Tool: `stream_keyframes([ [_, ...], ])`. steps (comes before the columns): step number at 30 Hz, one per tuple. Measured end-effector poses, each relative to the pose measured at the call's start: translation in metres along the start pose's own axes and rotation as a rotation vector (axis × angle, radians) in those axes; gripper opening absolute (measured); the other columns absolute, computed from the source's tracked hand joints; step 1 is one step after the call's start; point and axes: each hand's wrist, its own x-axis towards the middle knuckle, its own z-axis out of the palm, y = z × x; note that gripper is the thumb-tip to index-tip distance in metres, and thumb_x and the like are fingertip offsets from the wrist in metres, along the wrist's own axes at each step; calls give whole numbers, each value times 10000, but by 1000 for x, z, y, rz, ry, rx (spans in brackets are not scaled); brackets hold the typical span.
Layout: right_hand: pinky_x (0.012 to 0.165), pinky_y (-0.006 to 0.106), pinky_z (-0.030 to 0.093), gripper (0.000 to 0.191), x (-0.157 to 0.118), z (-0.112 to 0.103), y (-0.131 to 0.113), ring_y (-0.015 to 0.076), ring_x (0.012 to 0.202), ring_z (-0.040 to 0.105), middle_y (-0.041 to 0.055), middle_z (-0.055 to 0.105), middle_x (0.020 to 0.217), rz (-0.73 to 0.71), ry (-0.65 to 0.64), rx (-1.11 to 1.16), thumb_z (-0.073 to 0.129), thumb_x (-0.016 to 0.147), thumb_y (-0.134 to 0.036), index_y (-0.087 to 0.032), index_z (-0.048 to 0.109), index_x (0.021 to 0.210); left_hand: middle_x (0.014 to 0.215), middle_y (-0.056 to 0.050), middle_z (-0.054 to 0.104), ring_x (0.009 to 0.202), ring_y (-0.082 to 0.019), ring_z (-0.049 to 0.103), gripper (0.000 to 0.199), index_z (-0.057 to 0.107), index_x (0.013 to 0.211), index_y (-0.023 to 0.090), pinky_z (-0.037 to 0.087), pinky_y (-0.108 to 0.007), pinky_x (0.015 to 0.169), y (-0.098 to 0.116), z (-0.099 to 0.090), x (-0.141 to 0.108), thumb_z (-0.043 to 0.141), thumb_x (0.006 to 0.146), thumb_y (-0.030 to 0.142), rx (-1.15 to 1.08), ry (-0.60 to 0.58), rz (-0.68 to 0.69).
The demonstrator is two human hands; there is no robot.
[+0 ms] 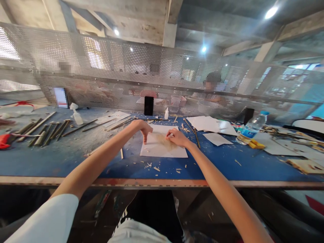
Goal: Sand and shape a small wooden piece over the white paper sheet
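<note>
A white sheet of paper [164, 153] lies on the blue table in front of me, with a patch of fine tan dust or fibre [168, 143] on it. My left hand [143, 130] rests at the sheet's left edge, thumb and fingers apart, with nothing seen in it. Over the right part of the sheet is my right hand [176, 137], its thumb and fingertips pinched together above the tan patch. Whatever sits between those fingertips is too small to make out.
Bamboo sticks [53, 131], a glue bottle [77, 116] and red-handled pliers [5, 141] lie left. A black phone [149, 106] stands behind the sheet. Right are papers [211, 125], a water bottle [251, 128] and a yellow object [256, 144]. People are beyond the mesh screen [152, 77].
</note>
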Motion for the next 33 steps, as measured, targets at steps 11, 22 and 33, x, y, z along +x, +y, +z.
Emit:
stream_keyframes([
  [11, 859, 429, 623, 616, 9, -19, -10, 263, 877, 767, 60, 731, 933, 281, 314, 1311, 504, 953, -863, -274, 613, 1094, 1399, -161, 710, 1290, -357, 657, 612, 718, 1368, 175, 526, -445, 1085, 24, 12, 43, 681, 1001, 663, -577, 854, 335],
  [22, 919, 534, 627, 634, 8, -18, -7, 304, 901, 782, 58, 747, 890, 280, 270, 1431, 523, 938, -874, -280, 606, 1142, 1382, -117, 720, 1356, -362, 611, 568, 732, 1337, 226, 490, -471, 1128, 26, 26, 54, 743, 950, 642, -823, 808, 379],
  [33, 933, 535, 610, 620, 7, -18, -6, 302, 906, 777, 58, 759, 899, 261, 243, 1416, 542, 927, -873, -284, 622, 1103, 1419, -98, 706, 1358, -368, 595, 600, 726, 1395, 269, 475, -493, 1145, 26, 28, 52, 708, 964, 687, -847, 733, 439],
])
